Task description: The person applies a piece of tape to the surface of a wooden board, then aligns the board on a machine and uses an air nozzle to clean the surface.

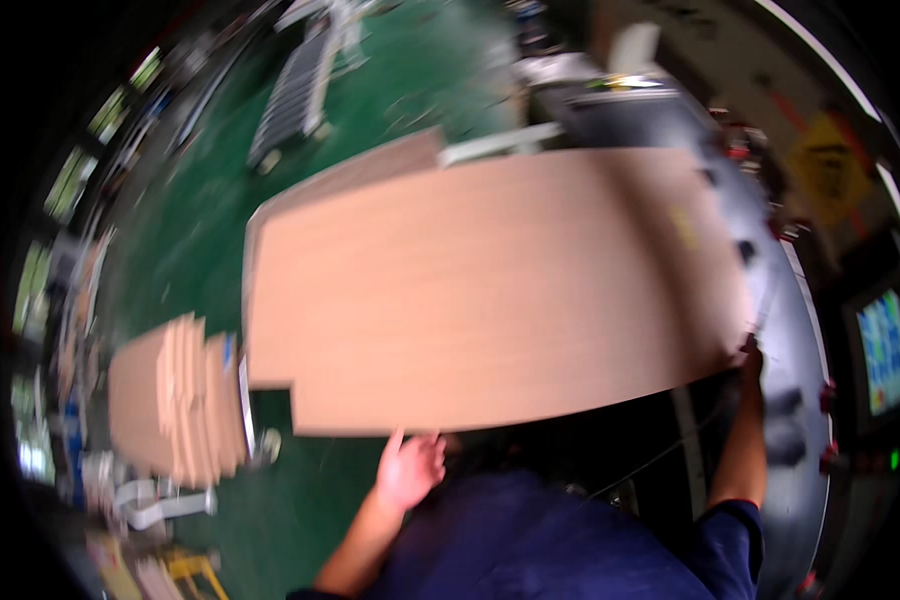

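Observation:
A large brown cardboard sheet [470,300] stretches in front of me, with a notch cut in its near left corner. At its near edge, left of the middle, is my left hand [408,470]; its thumb stands apart, the other fingers are partly curled, and the tips touch or nearly touch the edge. My right hand [750,358] is closed on the sheet's near right corner, dark and blurred. Another brown sheet [360,170] shows beneath the far left edge. The right end of the sheet lies over a grey metal machine table [785,330].
A stack of brown cardboard [175,400] stands at the left. Farther off, a roller conveyor [295,90] rests on the green floor [190,220]. To the right are a lit screen [882,350] and a yellow warning sign [830,165]. A white bar [500,145] lies beyond the sheet.

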A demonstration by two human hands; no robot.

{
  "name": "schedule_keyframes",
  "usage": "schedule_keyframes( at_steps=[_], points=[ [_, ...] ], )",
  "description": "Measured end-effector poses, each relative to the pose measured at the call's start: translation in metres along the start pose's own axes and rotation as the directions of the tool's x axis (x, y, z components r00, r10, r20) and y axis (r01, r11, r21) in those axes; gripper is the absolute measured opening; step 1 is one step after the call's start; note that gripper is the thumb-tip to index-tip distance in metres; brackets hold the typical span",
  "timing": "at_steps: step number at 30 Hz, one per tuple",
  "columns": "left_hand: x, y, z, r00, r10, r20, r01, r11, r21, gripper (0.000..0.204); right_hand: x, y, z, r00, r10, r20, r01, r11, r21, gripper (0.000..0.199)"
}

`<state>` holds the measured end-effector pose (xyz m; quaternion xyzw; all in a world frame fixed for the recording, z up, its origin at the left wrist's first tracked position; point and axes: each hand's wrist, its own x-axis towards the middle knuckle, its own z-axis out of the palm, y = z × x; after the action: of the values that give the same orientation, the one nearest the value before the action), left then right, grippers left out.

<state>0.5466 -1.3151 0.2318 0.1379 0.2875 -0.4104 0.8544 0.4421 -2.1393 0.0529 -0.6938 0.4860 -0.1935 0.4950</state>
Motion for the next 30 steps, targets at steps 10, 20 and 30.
schedule_keyframes(
  at_steps=[10, 20, 30],
  points=[
    [-0.035, 0.011, 0.112, 0.791, 0.462, 0.4, -0.466, 0.88, -0.094, 0.067, -0.246, -0.14, 0.127, 0.956, -0.229, 0.182, 0.221, 0.973, 0.065, 0.044],
    [-0.02, -0.006, 0.158, 0.73, 0.436, 0.526, -0.475, 0.877, -0.068, 0.073, -0.458, -0.295, 0.176, 0.688, -0.129, 0.714, 0.025, 0.988, 0.154, 0.024],
    [-0.014, -0.021, 0.158, 0.707, 0.477, 0.522, -0.544, 0.839, -0.029, 0.078, -0.544, -0.351, 0.209, 0.461, -0.356, 0.813, 0.335, 0.918, 0.212, 0.042]
  ],
)
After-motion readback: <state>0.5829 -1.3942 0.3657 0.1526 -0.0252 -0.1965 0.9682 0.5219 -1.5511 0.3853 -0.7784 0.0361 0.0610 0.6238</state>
